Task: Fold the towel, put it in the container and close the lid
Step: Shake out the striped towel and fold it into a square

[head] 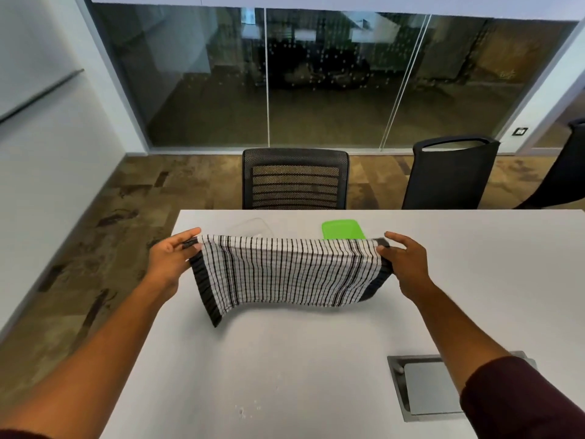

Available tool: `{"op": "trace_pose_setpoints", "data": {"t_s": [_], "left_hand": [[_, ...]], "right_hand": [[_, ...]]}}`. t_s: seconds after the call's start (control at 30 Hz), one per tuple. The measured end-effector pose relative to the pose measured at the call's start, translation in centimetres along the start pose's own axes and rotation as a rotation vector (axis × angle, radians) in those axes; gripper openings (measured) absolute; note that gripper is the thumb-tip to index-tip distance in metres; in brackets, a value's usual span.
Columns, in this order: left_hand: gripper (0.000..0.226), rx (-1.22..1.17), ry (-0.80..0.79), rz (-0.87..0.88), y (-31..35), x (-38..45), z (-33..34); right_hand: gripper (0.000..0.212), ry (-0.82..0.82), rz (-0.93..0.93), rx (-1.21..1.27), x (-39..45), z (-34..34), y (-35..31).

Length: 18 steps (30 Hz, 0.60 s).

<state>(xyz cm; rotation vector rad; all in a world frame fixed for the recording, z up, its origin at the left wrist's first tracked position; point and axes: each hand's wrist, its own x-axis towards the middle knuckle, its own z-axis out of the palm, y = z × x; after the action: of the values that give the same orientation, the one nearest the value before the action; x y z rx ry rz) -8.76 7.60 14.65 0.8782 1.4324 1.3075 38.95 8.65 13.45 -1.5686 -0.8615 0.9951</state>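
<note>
Above the surface [285, 359], we pinch the towel [285, 270] taut between left hand [171, 258] and right hand [405, 264], fingers clamped on its corners; uneven tension would likely skew the fold.

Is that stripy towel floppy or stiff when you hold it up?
Probably floppy: the towel sags between the left hand and right hand, its bottom edge curling. It seems light, since fingertip pinches hold it. Likely not slippery, being woven cloth.

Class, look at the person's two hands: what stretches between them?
In the head view, the black-and-white striped cloth towel spans the gap, its top corners pinched by the left hand and the right hand; its lower edge touches the white table.
</note>
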Motion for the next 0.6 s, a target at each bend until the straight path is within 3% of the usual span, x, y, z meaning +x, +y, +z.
{"op": "trace_pose_setpoints", "data": {"t_s": [0.17, 0.23, 0.37, 0.47, 0.6], "left_hand": [[0.032, 0.075, 0.01, 0.112, 1.4, 0.4, -0.2], [0.027, 0.106, 0.018, 0.141, 2.0, 0.5, -0.2], [0.017, 0.18, 0.056, 0.202, 3.6, 0.8, 0.0], [0.013, 0.253, 0.094, 0.258, 4.7, 1.0, 0.2], [0.023, 0.358, 0.078, 0.289, 5.9, 1.1, 0.3]], "right_hand": [[0.009, 0.068, -0.213, -0.147, 0.7, -0.4, -1.9], [0.007, 0.088, -0.151, -0.08, 1.2, -0.4, -3.1], [0.016, -0.156, 0.058, 0.039, 1.9, -1.5, -5.8], [0.016, -0.316, -0.035, 0.036, 1.9, -2.4, -7.0], [0.027, -0.339, -0.173, -0.171, 1.9, -2.4, -6.9]]}}
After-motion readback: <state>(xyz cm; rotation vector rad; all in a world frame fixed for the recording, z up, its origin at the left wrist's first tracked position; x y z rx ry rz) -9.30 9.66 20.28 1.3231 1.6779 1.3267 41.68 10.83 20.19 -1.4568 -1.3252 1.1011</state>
